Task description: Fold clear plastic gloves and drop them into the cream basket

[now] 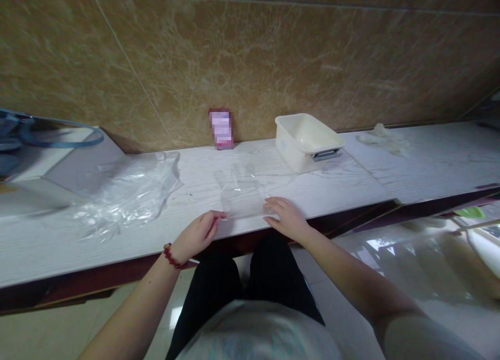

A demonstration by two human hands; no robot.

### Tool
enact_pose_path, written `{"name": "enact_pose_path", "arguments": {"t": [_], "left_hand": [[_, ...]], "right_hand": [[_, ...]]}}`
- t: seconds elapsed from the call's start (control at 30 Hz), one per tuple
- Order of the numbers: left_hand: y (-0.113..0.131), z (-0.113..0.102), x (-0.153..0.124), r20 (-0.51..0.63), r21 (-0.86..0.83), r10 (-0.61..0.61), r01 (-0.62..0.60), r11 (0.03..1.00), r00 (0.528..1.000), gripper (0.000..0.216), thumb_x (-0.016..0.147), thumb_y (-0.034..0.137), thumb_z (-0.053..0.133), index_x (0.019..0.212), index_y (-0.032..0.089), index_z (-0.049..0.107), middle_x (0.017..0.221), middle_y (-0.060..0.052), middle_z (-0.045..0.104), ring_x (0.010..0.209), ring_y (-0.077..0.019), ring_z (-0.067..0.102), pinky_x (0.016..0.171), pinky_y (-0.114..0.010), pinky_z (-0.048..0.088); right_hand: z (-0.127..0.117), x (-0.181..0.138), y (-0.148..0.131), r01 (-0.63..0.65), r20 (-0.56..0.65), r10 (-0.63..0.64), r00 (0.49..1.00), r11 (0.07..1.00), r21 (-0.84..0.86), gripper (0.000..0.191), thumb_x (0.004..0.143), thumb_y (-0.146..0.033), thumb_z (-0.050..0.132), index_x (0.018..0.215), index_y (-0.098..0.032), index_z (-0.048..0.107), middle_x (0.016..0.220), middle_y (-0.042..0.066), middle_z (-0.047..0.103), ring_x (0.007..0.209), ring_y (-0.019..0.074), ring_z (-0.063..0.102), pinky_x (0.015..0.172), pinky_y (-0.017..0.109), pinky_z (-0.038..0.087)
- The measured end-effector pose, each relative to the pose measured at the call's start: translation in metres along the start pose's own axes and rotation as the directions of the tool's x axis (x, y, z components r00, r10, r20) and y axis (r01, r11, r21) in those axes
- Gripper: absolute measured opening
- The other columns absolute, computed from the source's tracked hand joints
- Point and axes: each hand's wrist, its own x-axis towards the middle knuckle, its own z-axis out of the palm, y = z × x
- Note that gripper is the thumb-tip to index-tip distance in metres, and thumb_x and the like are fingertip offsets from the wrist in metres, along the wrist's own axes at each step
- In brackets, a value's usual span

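Note:
A clear disposable plastic glove (240, 193) lies spread on the white wood-grain counter in front of me, its fingers pointing toward the wall. My left hand (200, 232), with a red beaded bracelet on the wrist, pinches the left corner of the glove's cuff near the counter's front edge. At the cuff's right side is my right hand (288, 219), its fingers apart and curved; whether the fingertips touch the film cannot be made out. A pile of crumpled clear plastic (133, 193) rests on the counter to the left.
An off-white plastic bin (299, 146) with a grey handle stands at the back right. Against the brown marbled wall leans a phone (222, 129), its screen blurred. A crumpled pale piece (383, 138) lies farther right. At far left is a white box (70, 157) with a blue strap.

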Motion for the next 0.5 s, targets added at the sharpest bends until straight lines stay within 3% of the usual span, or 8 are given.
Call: {"name": "enact_pose_path", "arguments": {"t": [0.07,0.23,0.37,0.5], "left_hand": [[0.0,-0.001,-0.004,-0.008,-0.026,-0.005,0.005,1.0,1.0,0.023,0.085,0.028,0.036,0.103,0.018,0.046,0.104,-0.008,0.059,0.098,-0.0171,0.056,0.086,-0.033,0.045],[-0.011,0.008,-0.003,-0.081,-0.02,0.006,-0.008,1.0,0.997,0.054,0.071,0.038,0.057,0.118,0.018,0.04,0.124,-0.012,0.046,0.106,-0.0215,0.05,0.087,-0.037,0.045],[-0.02,0.016,0.007,-0.086,0.038,0.037,-0.034,0.999,0.996,0.023,0.078,0.031,0.048,0.096,0.02,0.056,0.114,-0.009,0.053,0.107,-0.0193,0.049,0.094,-0.038,0.039],[-0.019,0.012,0.017,-0.079,0.017,0.027,-0.026,1.0,0.997,0.02,0.081,0.03,0.042,0.084,0.019,0.058,0.113,-0.008,0.055,0.105,-0.0178,0.051,0.093,-0.035,0.039]], "right_hand": [[0.005,0.001,0.002,-0.031,-0.036,0.031,0.999,0.999,0.013,0.011,0.077,-0.023,0.052,0.085,-0.021,0.06,0.107,0.006,0.057,0.103,0.0169,0.049,0.09,0.036,0.039],[0.003,0.007,0.004,-0.019,0.006,0.019,1.0,0.998,0.057,0.01,0.076,-0.02,0.051,0.084,-0.022,0.058,0.105,0.005,0.058,0.102,0.0156,0.051,0.089,0.035,0.04],[-0.003,0.015,0.008,0.023,0.039,-0.023,0.999,1.0,-0.002,0.015,0.074,-0.024,0.056,0.088,-0.021,0.057,0.116,0.007,0.052,0.116,0.0195,0.04,0.095,0.04,0.034],[-0.005,0.026,0.017,0.048,0.089,-0.046,0.995,0.999,-0.022,0.022,0.074,-0.029,0.057,0.093,-0.019,0.057,0.124,0.01,0.046,0.124,0.0215,0.03,0.097,0.042,0.03]]}}
